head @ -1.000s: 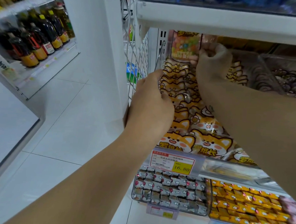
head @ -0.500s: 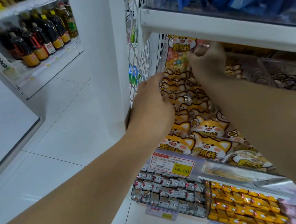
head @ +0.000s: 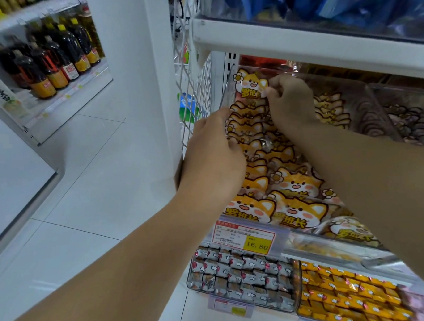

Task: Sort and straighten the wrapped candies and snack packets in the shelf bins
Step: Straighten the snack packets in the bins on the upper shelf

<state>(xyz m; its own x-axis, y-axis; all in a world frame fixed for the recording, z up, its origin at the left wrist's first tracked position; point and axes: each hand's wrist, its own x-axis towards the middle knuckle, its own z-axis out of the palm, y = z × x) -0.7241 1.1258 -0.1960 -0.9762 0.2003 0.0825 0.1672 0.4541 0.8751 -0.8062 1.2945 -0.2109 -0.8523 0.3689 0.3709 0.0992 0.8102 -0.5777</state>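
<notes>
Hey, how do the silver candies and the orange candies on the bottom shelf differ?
The silver candies have grey wrappers with red marks; the orange candies have yellow-orange wrappers with white marks. The silver candies sit left, the orange candies right. Both lie in rows in clear bins.

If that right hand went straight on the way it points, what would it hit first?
The right hand pinches the fox packet, so that first; beyond it probably the shelf's back panel, depth unclear.
</notes>
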